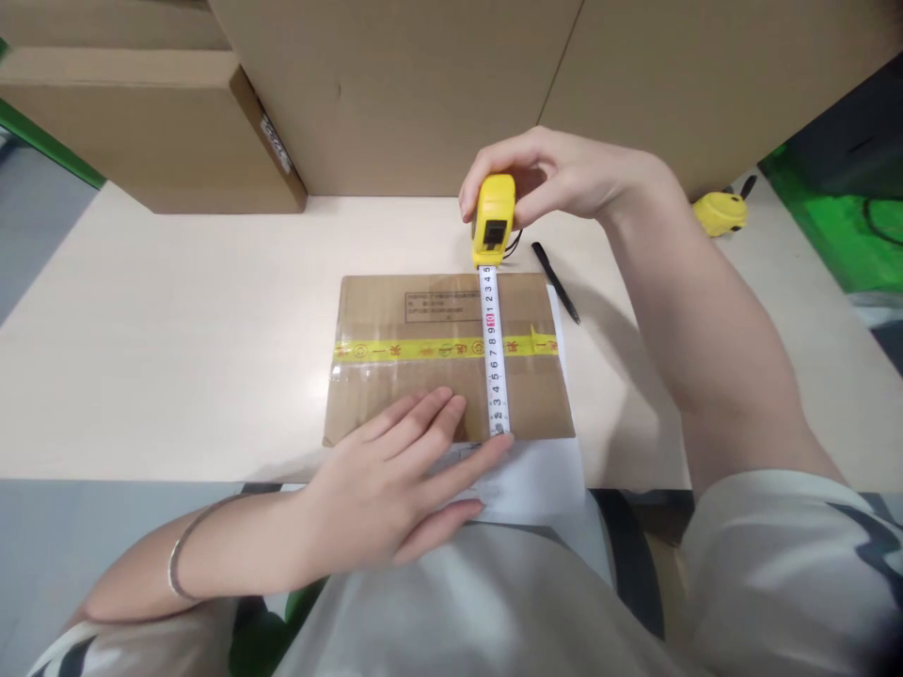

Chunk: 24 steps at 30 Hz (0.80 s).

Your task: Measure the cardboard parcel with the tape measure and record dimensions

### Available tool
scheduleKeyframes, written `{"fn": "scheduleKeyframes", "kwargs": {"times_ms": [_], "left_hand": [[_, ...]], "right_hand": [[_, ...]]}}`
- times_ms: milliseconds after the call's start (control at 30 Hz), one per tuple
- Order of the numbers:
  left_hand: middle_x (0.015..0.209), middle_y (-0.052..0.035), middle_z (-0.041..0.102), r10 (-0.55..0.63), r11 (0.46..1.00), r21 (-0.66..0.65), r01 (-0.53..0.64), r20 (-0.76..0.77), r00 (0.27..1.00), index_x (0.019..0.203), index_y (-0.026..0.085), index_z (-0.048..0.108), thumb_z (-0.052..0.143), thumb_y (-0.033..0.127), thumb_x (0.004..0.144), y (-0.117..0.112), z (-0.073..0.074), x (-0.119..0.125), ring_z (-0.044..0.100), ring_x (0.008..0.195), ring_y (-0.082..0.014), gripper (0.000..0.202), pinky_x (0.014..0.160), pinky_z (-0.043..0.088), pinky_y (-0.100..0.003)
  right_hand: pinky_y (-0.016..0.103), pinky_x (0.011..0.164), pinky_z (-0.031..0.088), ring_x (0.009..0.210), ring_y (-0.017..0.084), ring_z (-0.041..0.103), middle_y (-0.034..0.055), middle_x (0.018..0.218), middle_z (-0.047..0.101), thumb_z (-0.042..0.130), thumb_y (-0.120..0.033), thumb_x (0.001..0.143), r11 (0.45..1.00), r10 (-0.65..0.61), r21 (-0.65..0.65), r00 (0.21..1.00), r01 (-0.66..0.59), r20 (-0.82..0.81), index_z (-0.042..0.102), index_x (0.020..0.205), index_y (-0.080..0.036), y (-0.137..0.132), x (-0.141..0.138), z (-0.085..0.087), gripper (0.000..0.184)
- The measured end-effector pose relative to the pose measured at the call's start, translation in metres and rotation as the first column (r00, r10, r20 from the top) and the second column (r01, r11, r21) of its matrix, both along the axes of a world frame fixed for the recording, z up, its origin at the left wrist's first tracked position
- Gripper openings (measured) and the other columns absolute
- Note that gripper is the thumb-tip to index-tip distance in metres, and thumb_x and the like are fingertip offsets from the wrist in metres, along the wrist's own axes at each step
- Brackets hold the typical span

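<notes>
A brown cardboard box (pixel 395 404) with yellow printed tape lies on the table in front of me. My right hand (pixel 540 179) grips a yellow tape measure (pixel 496 212) just past the box's far edge. Its white blade (pixel 492 348) stretches over the box top toward me, right of the middle. My left hand (pixel 409 461) lies with fingers stretched out over the near edge, the index fingertip touching the blade's end. White paper (pixel 543 480) sticks out from under the box. Right of the tape measure rests a black pen (pixel 556 282).
Large cardboard boxes (pixel 402 103) stand along the table's back edge, and another carton (pixel 141 132) sits at the back left. Beyond my right forearm is a small yellow object (pixel 720 213) with a black part. The pale table (pixel 176 376) ends close to my body.
</notes>
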<state>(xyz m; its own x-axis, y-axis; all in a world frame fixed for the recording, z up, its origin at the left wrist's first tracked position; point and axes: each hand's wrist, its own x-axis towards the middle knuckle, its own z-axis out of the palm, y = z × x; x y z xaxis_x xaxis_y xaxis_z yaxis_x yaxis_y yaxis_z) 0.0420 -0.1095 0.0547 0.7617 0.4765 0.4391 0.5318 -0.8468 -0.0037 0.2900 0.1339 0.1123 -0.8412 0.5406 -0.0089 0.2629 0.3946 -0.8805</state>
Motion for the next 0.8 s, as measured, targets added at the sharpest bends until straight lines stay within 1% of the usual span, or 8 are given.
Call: {"fn": "scheduleKeyframes", "kwargs": {"times_ms": [167,333,467,533,600,700,733,800], "left_hand": [[0.124,-0.0133,0.073,0.004,1.000,-0.003,-0.004,-0.009,1.000,0.140,0.021,0.065,0.056,0.046,0.103,-0.001,0.002,0.000,0.067,0.121,-0.0295,0.046,0.102,0.054,-0.040],[0.124,-0.0153,0.073,0.002,1.000,-0.008,-0.002,-0.004,1.000,0.140,0.021,0.064,0.057,0.046,0.102,-0.001,0.001,-0.001,0.069,0.120,-0.0307,0.046,0.100,0.055,-0.041],[0.125,-0.0197,0.074,-0.019,0.999,-0.045,0.022,0.078,0.997,0.124,0.016,0.064,0.057,0.046,0.101,0.001,-0.002,-0.001,0.070,0.122,-0.0338,0.039,0.093,0.062,-0.044],[0.123,-0.0238,0.074,-0.029,0.994,-0.103,0.045,0.148,0.989,0.111,0.011,0.062,0.059,0.048,0.099,0.001,-0.001,0.000,0.070,0.122,-0.0359,0.039,0.093,0.065,-0.047],[0.121,-0.0247,0.073,-0.036,0.976,-0.201,0.081,0.220,0.975,0.108,0.010,0.061,0.064,0.045,0.098,0.000,0.001,0.001,0.070,0.123,-0.0354,0.036,0.097,0.066,-0.048],[0.131,-0.0228,0.068,-0.011,0.918,-0.352,0.182,0.435,0.900,0.128,0.010,0.057,0.069,0.033,0.095,0.000,0.006,-0.009,0.065,0.134,-0.0301,0.043,0.110,0.062,-0.045],[0.136,-0.0206,0.065,0.037,0.905,-0.379,0.192,0.520,0.854,0.136,0.012,0.055,0.069,0.030,0.094,0.003,0.006,-0.017,0.062,0.138,-0.0287,0.048,0.114,0.060,-0.046],[0.140,-0.0125,0.063,0.222,0.900,-0.425,0.094,0.633,0.742,0.146,0.023,0.053,0.067,0.029,0.093,0.016,0.001,-0.039,0.060,0.139,-0.0277,0.055,0.119,0.056,-0.051]], "right_hand": [[0.024,0.076,0.047,0.088,0.014,0.061,-0.0020,0.097,0.071,0.077,-0.018,0.068,0.999,0.008,-0.050,0.999,-0.010,-0.037,0.074,0.097,-0.024,0.007,-0.002,-0.013,0.030],[0.024,0.081,0.048,0.098,0.015,0.062,-0.0020,0.106,0.071,0.076,-0.019,0.072,0.999,0.017,0.038,1.000,-0.018,0.005,0.072,0.100,-0.025,-0.012,0.002,0.005,0.029],[0.026,0.089,0.049,0.105,0.015,0.065,0.0012,0.111,0.074,0.067,-0.011,0.077,0.962,0.172,0.199,0.980,-0.188,0.096,0.071,0.106,-0.022,-0.056,-0.003,0.018,0.031],[0.029,0.092,0.049,0.102,0.015,0.065,0.0018,0.110,0.075,0.065,-0.008,0.078,0.918,0.277,0.265,0.955,-0.296,0.104,0.073,0.110,-0.021,-0.087,-0.005,0.018,0.035],[0.030,0.088,0.050,0.096,0.015,0.064,0.0017,0.107,0.076,0.065,-0.007,0.077,0.884,0.327,0.319,0.940,-0.341,0.098,0.073,0.118,-0.023,-0.118,-0.004,0.015,0.044],[0.030,0.080,0.052,0.093,0.017,0.065,0.0019,0.110,0.077,0.068,-0.006,0.075,0.910,0.222,0.348,0.974,-0.224,0.047,0.069,0.129,-0.026,-0.154,0.013,0.012,0.057],[0.031,0.082,0.053,0.096,0.018,0.067,0.0019,0.112,0.077,0.071,-0.007,0.075,0.930,0.133,0.344,0.991,-0.129,0.012,0.068,0.129,-0.028,-0.161,0.022,0.012,0.058],[0.033,0.089,0.054,0.107,0.020,0.070,0.0020,0.120,0.076,0.076,-0.009,0.074,0.953,-0.147,0.257,0.986,0.163,-0.079,0.069,0.119,-0.030,-0.168,0.041,0.011,0.051]]}}
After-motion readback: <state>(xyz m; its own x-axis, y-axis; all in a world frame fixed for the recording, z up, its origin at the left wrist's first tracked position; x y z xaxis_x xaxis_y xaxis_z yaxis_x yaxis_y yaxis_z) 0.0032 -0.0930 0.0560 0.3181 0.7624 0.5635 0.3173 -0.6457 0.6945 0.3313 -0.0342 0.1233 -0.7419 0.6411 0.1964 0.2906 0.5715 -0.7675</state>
